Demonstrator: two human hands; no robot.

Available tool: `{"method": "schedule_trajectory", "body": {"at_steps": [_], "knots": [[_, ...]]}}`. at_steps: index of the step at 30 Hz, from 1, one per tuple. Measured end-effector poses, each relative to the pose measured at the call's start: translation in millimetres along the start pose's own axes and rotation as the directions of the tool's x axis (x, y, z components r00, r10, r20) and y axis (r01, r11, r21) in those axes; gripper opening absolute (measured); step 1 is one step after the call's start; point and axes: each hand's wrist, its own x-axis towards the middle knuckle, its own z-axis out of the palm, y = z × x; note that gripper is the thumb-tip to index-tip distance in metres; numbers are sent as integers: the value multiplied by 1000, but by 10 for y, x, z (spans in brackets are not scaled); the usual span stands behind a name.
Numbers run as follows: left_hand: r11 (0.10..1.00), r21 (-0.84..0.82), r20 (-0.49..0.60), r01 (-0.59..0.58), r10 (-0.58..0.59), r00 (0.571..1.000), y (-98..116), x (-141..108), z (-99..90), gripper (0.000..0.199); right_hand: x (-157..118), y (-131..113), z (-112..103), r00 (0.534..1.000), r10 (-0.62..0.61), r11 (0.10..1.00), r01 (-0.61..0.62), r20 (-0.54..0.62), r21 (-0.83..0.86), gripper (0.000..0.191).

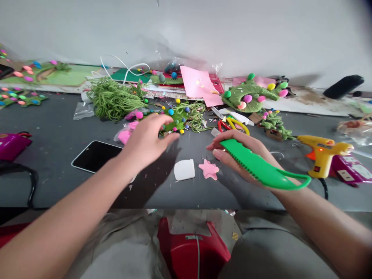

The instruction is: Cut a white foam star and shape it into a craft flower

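My left hand (152, 133) reaches over the table with thumb and fingers apart and nothing in them. Just beyond its fingertips lies a green decoration with coloured pompoms (180, 121). My right hand (241, 149) is closed around a green plastic utility knife (255, 162) with a toothed edge and a loop at its rear. Its blade end is hidden by the hand. On the table between my hands are a white piece of paper (184, 169) and a pink star (209, 169), side by side and apart.
A phone (97, 155) lies left of my left hand, with green yarn (113, 99) behind it. Scissors with red and yellow handles (232, 124) rest beyond my right hand. A yellow glue gun (321, 153) stands at right. Below is a red stool (193, 248).
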Motion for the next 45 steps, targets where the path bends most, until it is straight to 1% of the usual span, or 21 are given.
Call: {"method": "schedule_trajectory", "body": {"at_steps": [1, 3, 4, 5, 7, 11, 14, 17, 19, 23, 25, 27, 30, 33, 35, 37, 40, 43, 45], "knots": [[999, 39, -8, 30, -30, 1000, -55, 153, -11, 47, 5, 2, -8, 1000, -2, 1000, 2, -14, 18, 22], [993, 99, 67, 67, -74, 995, -129, 398, 5, 51, 5, 7, -29, 1000, 6, 999, -5, -16, 54, 23], [989, 129, 98, 71, -84, 992, -144, 478, 26, 51, 1, 10, -40, 1000, 14, 998, -13, -11, 68, 23], [986, 156, 106, 64, -81, 991, -146, 528, 50, 50, -4, 14, -49, 1000, 25, 997, -24, -6, 79, 24], [983, 181, 107, 38, -58, 993, -119, 552, 93, 44, -14, 24, -62, 999, 47, 995, -46, -6, 93, 25], [979, 201, 71, -17, 3, 997, -13, 476, 120, 37, -20, 33, -64, 997, 72, 993, -69, -23, 99, 25], [971, 237, 91, -41, 20, 996, 62, 445, 114, 30, -18, 25, -53, 998, 61, 992, -59, -21, 110, 24], [970, 239, 132, -38, 7, 991, 87, 451, 133, 33, -17, 19, -47, 998, 54, 994, -52, -17, 96, 23], [974, 226, 131, -31, 1, 991, 67, 467, 163, 35, -17, 24, -46, 998, 63, 993, -60, -22, 100, 24], [988, 150, 75, -40, 29, 997, -20, 478, 192, 41, -14, 41, -54, 997, 76, 991, -73, -25, 116, 28], [995, 90, 62, -52, 46, 997, -53, 442, 150, 44, -14, 45, -64, 997, 75, 993, -73, -23, 94, 27], [999, 13, 68, -40, 39, 997, -71, 369, 68, 49, -15, 51, -72, 997, 78, 994, -76, -18, 80, 26], [995, -82, 142, 59, -47, 989, -86, 218, -75, 60, -18, 65, -73, 996, 84, 993, -84, -2, 80, 27], [996, -90, 181, -12, 28, 983, -105, 78, -156, 63, -9, 66, -49, 996, 81, 995, -82, 23, 64, 27], [995, -87, 209, -45, 62, 976, -120, 9, -160, 60, 7, 51, -14, 996, 73, 997, -75, 41, 34, 25], [993, -106, 248, -47, 73, 966, -135, -39, -136, 58, 32, 33, 44, 997, 67, 997, -68, 49, 25, 23], [989, -133, 319, -65, 104, 942, -155, -75, -87, 58, 77, 29, 167, 994, 87, 993, -92, 69, 70, 25], [983, -135, 362, -124, 166, 917, -165, -76, -54, 56, 123, 66, 306, 992, 89, 984, -103, 93, 148, 32], [978, -139, 380, -158, 200, 903, -164, -59, -37, 56, 153, 96, 389, 988, 76, 979, -99, 131, 177, 35]]}}
